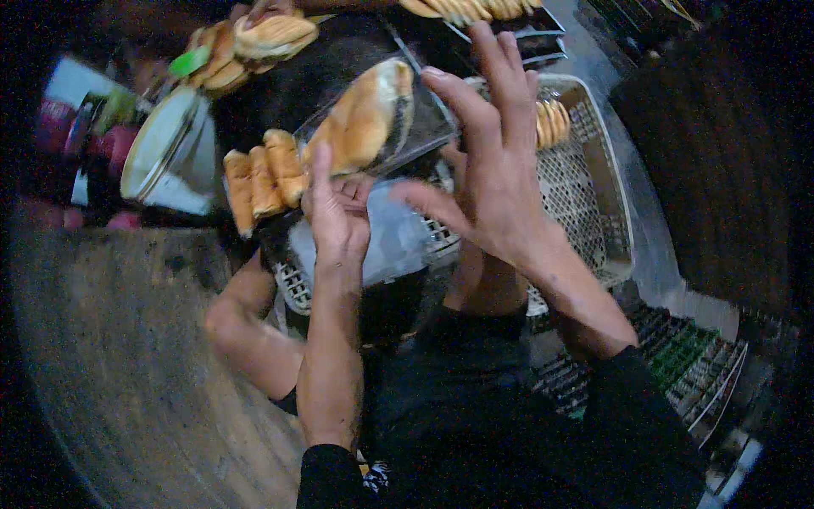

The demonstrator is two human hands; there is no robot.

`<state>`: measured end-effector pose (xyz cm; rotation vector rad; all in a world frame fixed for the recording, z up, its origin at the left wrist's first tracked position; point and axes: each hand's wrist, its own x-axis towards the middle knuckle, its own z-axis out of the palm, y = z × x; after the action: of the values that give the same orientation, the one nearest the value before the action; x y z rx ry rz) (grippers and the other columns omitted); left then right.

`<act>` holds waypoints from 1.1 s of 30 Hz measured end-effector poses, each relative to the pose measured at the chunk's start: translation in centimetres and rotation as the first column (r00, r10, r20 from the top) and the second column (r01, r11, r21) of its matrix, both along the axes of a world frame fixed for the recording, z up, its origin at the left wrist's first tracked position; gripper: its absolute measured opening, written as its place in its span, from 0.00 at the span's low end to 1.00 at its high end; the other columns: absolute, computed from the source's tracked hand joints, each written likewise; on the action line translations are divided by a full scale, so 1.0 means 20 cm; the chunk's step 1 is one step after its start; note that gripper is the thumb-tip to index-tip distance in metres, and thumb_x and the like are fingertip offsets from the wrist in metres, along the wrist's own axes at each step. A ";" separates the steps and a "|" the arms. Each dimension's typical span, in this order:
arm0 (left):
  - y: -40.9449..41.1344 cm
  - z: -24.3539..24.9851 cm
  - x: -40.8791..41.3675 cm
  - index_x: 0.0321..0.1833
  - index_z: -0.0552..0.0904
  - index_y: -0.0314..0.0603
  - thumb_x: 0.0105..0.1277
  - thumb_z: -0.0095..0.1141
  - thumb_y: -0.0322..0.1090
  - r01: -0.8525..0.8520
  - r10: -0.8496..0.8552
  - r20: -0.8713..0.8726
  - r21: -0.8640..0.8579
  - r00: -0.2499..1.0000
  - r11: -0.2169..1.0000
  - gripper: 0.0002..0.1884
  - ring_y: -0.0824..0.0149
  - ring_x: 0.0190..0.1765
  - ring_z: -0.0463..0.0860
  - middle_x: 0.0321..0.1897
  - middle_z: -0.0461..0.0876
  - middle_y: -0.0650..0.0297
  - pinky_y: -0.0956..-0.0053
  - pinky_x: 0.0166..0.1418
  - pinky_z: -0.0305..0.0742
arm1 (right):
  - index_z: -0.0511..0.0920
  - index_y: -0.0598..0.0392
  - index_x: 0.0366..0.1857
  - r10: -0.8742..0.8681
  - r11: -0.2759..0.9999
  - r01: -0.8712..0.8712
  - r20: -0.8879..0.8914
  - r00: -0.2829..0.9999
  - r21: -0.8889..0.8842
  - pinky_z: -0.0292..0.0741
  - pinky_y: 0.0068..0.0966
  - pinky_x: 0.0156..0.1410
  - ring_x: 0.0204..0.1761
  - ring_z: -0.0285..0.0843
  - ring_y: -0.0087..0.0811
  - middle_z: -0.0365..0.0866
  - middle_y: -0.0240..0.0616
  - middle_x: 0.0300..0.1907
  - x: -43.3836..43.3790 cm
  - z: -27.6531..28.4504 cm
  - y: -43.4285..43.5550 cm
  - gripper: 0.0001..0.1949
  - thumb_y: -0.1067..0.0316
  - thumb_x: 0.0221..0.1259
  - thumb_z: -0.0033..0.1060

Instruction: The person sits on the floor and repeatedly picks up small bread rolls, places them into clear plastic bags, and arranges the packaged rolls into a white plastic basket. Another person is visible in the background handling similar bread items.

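Observation:
A golden-brown bread roll (365, 118) lies along my left hand (340, 207), its lower end between the thumb and the fingers. One side of the roll is pale, with a dark strip along it. My right hand (499, 140) is raised to the right of the roll, fingers spread and holding nothing. Three smaller rolls (264, 175) lie side by side just left of my left hand. Beneath my hands is a stack of clear plastic bags (397, 232), resting over a white lattice crate (294, 286).
Right of my hand stands a white plastic basket (610, 210) with several rolls (552, 124) inside. More rolls (474, 9) lie on a tray at the top. Another person's hand (270, 7) touches a roll (276, 35). A pale bucket (159, 149) stands left, above a wooden surface (121, 331).

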<state>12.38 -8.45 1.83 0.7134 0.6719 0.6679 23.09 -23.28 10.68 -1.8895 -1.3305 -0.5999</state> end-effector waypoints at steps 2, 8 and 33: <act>-0.11 0.03 0.17 0.59 0.71 0.38 0.66 0.59 0.55 0.098 -0.060 -0.199 0.188 0.978 0.977 0.29 0.58 0.48 0.84 0.48 0.84 0.57 0.69 0.55 0.75 | 0.67 0.46 0.65 -0.048 0.969 0.078 0.130 0.990 -0.236 0.55 0.58 0.72 0.71 0.59 0.52 0.66 0.44 0.67 0.10 -0.02 -0.08 0.34 0.58 0.51 0.69; -0.19 -0.04 0.26 0.40 0.84 0.32 0.65 0.56 0.61 0.879 -0.380 -0.802 0.356 0.461 0.316 0.31 0.61 0.35 0.86 0.28 0.86 0.54 0.64 0.39 0.77 | 0.72 0.56 0.57 -0.542 0.837 0.333 -0.572 0.615 -0.434 0.77 0.38 0.52 0.45 0.82 0.51 0.83 0.49 0.43 0.60 -0.87 -0.68 0.28 0.60 0.51 0.68; -0.06 0.00 -0.31 0.40 0.82 0.36 0.68 0.60 0.49 0.118 -0.131 -0.136 -0.095 0.982 0.988 0.19 0.65 0.30 0.85 0.31 0.86 0.59 0.70 0.36 0.80 | 0.77 0.62 0.40 0.271 0.962 0.037 -0.963 0.000 0.270 0.81 0.28 0.33 0.35 0.85 0.36 0.81 0.44 0.38 -0.25 -0.24 -0.04 0.09 0.66 0.68 0.56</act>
<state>6.25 -9.71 1.85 0.7211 0.7754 0.4732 18.03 -24.13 5.87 -1.3132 -0.3078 0.7237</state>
